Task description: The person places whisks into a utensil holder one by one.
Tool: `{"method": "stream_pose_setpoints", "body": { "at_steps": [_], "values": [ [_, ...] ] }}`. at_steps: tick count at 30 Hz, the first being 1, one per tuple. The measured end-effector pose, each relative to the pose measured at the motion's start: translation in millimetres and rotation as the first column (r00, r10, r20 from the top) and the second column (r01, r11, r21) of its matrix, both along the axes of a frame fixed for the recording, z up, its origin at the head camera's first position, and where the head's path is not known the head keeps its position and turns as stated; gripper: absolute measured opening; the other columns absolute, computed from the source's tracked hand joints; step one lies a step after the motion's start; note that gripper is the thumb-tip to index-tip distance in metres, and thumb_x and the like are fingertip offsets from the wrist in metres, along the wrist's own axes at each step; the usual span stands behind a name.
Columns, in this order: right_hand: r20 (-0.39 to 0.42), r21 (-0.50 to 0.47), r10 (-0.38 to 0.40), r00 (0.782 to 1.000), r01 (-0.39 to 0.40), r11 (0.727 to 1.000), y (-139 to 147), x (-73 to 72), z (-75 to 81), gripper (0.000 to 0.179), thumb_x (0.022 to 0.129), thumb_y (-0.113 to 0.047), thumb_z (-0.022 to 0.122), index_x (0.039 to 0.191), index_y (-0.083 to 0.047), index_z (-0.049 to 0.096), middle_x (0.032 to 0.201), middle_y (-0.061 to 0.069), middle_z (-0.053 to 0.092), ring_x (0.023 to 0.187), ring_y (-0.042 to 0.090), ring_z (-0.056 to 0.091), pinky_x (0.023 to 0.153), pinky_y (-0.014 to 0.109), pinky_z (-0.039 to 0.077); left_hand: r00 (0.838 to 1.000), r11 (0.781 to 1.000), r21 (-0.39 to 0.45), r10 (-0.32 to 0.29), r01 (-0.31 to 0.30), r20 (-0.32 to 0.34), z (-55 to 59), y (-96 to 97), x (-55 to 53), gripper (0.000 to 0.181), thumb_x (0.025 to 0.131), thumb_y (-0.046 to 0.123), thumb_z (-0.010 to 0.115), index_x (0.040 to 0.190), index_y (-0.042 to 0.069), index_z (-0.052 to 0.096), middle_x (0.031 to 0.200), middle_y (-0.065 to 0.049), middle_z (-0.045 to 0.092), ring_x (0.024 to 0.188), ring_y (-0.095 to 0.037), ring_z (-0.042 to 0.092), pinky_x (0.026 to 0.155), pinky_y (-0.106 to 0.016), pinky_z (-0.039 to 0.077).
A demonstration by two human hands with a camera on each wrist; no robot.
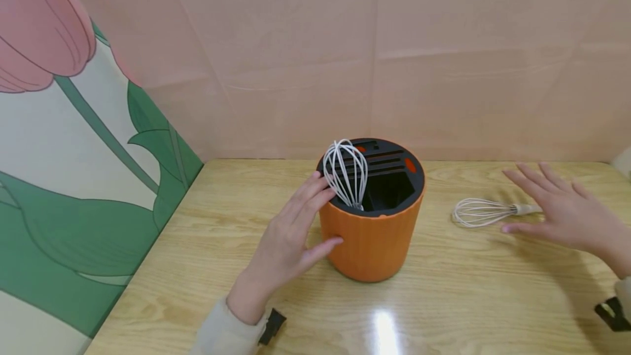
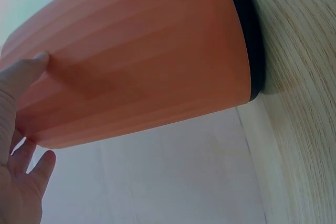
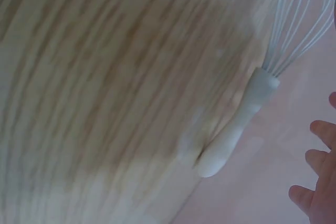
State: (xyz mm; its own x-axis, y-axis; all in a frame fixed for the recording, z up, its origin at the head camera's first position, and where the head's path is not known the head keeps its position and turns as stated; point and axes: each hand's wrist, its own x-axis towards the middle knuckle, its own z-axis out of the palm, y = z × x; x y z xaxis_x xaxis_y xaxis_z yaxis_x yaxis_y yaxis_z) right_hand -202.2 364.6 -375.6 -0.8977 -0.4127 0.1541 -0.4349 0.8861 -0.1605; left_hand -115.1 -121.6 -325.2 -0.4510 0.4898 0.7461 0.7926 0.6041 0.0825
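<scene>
An orange utensil holder [image 1: 370,248] with a black slotted top stands upright at the middle of the table. One white whisk [image 1: 351,179] stands in it, wire loops up and handle hidden inside. My left hand [image 1: 288,240] rests against the holder's left side, fingers near the rim and thumb on the front wall; the left wrist view shows the thumb [image 2: 34,66] on the orange wall. On the right, a second whisk [image 1: 485,212] lies flat on the wood, its pale handle [image 3: 236,124] plain in the right wrist view. Over that handle my right hand [image 1: 567,210] hovers, fingers spread, holding nothing.
The light wood table [image 1: 197,267] runs back to a pinkish cloth backdrop [image 1: 305,70]. A panel with printed tulips and leaves [image 1: 74,223] borders the left side. A pale object [image 1: 622,163] shows at the far right edge.
</scene>
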Motion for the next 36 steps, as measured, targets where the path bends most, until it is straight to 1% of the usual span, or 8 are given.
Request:
{"method": "stream_pose_setpoints", "body": {
  "at_steps": [7, 13, 16, 21, 24, 27, 30, 36],
  "values": [
    [0.056, -0.029, -0.007, 0.998, 0.009, 1.0, 10.0, -8.8, -11.0, 0.104, 0.08, -0.043, 0.08, 0.159, -0.013, 0.019, 0.163, 0.028, 0.009, 0.149, 0.051, -0.011, 0.107, 0.085, -0.005, 1.0, 1.0, 0.004, -0.004, 0.004, -0.006, -0.6, -0.3, -0.4, 0.079, 0.074, 0.022, 0.087, 0.138, -0.001, 0.047, 0.146, -0.016, 0.05, 0.144, -0.032, 0.04, 0.121, -0.039, 0.037],
    [0.036, -0.102, 0.041, 0.999, -0.037, 0.994, 18.8, -17.8, -22.3, 0.08, 0.076, -0.031, 0.085, 0.139, -0.001, 0.047, 0.145, 0.037, 0.038, 0.13, 0.064, 0.029, 0.104, 0.084, 0.019, 1.0, 1.0, 0.005, -0.008, 0.009, -0.006, -1.8, 0.1, -0.4, 0.079, 0.075, 0.021, 0.087, 0.139, -0.001, 0.047, 0.146, -0.016, 0.05, 0.144, -0.031, 0.04, 0.121, -0.038, 0.038],
    [-0.005, -0.099, 0.056, 0.998, -0.056, 0.993, 20.2, -20.4, -25.2, 0.07, 0.072, -0.025, 0.088, 0.129, -0.001, 0.055, 0.131, 0.035, 0.05, 0.112, 0.06, 0.046, 0.089, 0.077, 0.038, 1.0, 1.0, 0.001, -0.005, 0.005, -0.009, -1.7, 0.0, -0.2, 0.079, 0.075, 0.021, 0.087, 0.139, -0.001, 0.047, 0.146, -0.016, 0.05, 0.144, -0.031, 0.04, 0.12, -0.038, 0.038],
    [-0.058, -0.056, 0.086, 0.995, -0.089, 0.994, 19.8, -22.8, -26.5, 0.063, 0.066, -0.021, 0.091, 0.119, -0.001, 0.062, 0.113, 0.028, 0.063, 0.097, 0.05, 0.061, 0.074, 0.059, 0.053, 1.0, 1.0, 0.0, -0.005, 0.005, -0.012, -1.2, -0.1, -0.8, 0.079, 0.075, 0.022, 0.087, 0.139, -0.001, 0.047, 0.146, -0.016, 0.05, 0.144, -0.032, 0.041, 0.12, -0.039, 0.038],
    [-0.102, -0.035, 0.108, 0.989, -0.112, 0.993, 20.7, -25.6, -27.8, 0.058, 0.063, -0.02, 0.092, 0.113, -0.003, 0.067, 0.103, 0.016, 0.07, 0.089, 0.029, 0.067, 0.069, 0.038, 0.056, 1.0, 1.0, -0.001, -0.003, 0.003, -0.011, -0.7, 0.1, -0.9, 0.079, 0.075, 0.021, 0.087, 0.139, -0.001, 0.047, 0.146, -0.016, 0.05, 0.144, -0.032, 0.041, 0.121, -0.039, 0.038],
    [-0.136, -0.024, 0.13, 0.982, -0.134, 0.991, 23.5, -27.7, -29.7, 0.053, 0.06, -0.018, 0.093, 0.107, -0.006, 0.071, 0.096, 0.003, 0.073, 0.083, 0.005, 0.063, 0.062, 0.019, 0.049, 1.0, 1.0, 0.002, -0.002, 0.002, -0.011, -0.7, 0.2, -0.7, 0.079, 0.075, 0.021, 0.087, 0.139, -0.001, 0.047, 0.146, -0.016, 0.05, 0.144, -0.032, 0.041, 0.12, -0.039, 0.038],
    [-0.131, -0.023, 0.147, 0.98, -0.152, 0.988, 26.7, -28.5, -31.6, 0.05, 0.06, -0.013, 0.092, 0.105, -0.006, 0.071, 0.093, -0.001, 0.073, 0.081, -0.007, 0.057, 0.061, 0.016, 0.048, 1.0, 1.0, 0.007, -0.004, 0.004, -0.009, -0.8, 0.2, -0.4, 0.078, 0.075, 0.021, 0.087, 0.139, -0.001, 0.047, 0.146, -0.016, 0.05, 0.143, -0.032, 0.041, 0.12, -0.039, 0.038],
    [-0.055, -0.004, 0.123, 0.991, -0.123, 0.992, 29.3, -29.0, -33.5, 0.04, 0.068, -0.004, 0.086, 0.105, -0.003, 0.071, 0.092, -0.003, 0.07, 0.08, -0.014, 0.051, 0.06, 0.021, 0.052, 1.0, 1.0, 0.012, -0.006, 0.006, -0.005, -1.6, 0.4, -0.8, 0.079, 0.075, 0.021, 0.087, 0.139, -0.001, 0.047, 0.146, -0.016, 0.05, 0.143, -0.032, 0.041, 0.12, -0.039, 0.038]
  ]
}}
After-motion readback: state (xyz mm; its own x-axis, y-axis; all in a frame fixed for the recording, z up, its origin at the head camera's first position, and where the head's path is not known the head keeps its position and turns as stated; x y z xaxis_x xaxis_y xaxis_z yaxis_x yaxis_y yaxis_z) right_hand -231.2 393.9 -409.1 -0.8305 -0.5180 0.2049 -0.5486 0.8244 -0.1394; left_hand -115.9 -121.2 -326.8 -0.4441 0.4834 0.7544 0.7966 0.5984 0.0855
